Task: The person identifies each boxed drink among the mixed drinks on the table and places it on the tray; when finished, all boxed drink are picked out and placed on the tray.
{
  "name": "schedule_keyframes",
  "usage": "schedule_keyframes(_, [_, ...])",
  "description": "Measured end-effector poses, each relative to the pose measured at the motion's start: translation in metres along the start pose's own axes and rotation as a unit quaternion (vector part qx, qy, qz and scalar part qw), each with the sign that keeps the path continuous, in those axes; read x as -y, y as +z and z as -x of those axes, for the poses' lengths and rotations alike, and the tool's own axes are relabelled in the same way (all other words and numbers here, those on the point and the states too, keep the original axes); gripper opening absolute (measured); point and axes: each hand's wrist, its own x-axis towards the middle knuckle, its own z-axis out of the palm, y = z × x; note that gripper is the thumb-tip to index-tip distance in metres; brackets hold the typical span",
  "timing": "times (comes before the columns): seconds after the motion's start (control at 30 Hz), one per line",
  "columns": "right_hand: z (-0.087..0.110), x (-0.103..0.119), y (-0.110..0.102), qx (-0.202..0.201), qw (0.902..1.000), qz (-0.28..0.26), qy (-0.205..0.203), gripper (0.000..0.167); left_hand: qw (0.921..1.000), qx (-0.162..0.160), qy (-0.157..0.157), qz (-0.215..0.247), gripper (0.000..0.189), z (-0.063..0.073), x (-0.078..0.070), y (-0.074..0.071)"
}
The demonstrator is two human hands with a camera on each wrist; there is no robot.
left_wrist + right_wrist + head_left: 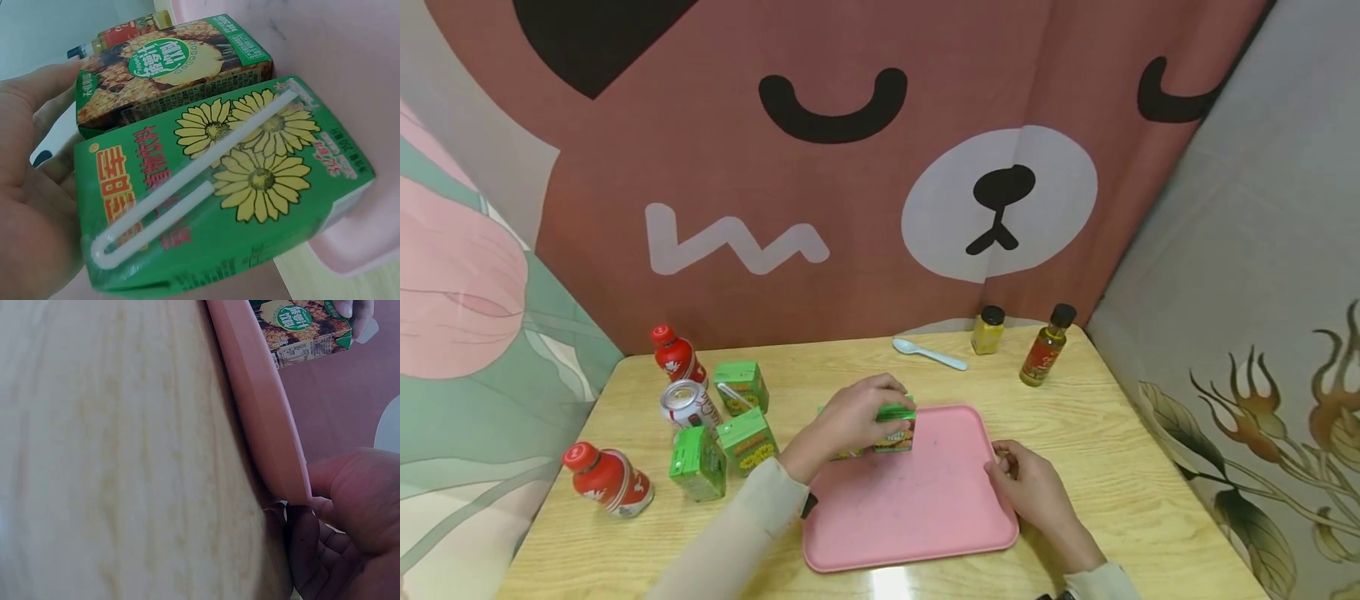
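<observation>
My left hand (859,417) reaches over the far left part of the pink tray (917,521) and grips a pineapple juice carton (897,435) by its top. Beside it on the tray stands a green chrysanthemum drink carton (262,187) with a bent white straw on its side; in the head view the hand mostly covers this one. At the tray's right side, my right hand (1030,485) pinches the rim, thumb above and fingers curled beneath, as the right wrist view shows.
Left on the table stand several green drink cartons (748,442), a soda can (687,402) and two red bottles (613,483) (677,357). Toward the back are a pale blue spoon (930,354), a small yellow jar (988,332) and an oil bottle (1043,354). Curtains border the table.
</observation>
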Motion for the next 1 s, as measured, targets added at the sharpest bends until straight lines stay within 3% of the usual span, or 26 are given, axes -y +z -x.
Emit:
schedule_keyframes(0.3, [-0.001, 0.000, 0.001, -0.003, 0.9999, 0.004, -0.011, 0.034, 0.9970, -0.076, -0.015, -0.008, 0.023, 0.029, 0.010, -0.019])
schedule_keyframes(0.57, [0.000, 0.001, 0.000, 0.001, 0.9999, 0.009, -0.013, 0.035, 0.9898, -0.123, -0.060, -0.038, 0.027, 0.083, 0.029, -0.047])
schedule_keyframes(0.8, [0.001, 0.001, 0.000, 0.001, 0.9998, 0.014, -0.013, 0.036, 0.9785, -0.125, -0.126, -0.105, 0.035, 0.130, 0.044, -0.068])
schedule_keyframes(1.0, [0.001, 0.000, 0.000, -0.002, 0.9998, 0.009, -0.016, 0.035, 0.9715, -0.113, -0.161, -0.133, 0.042, 0.154, 0.053, -0.070])
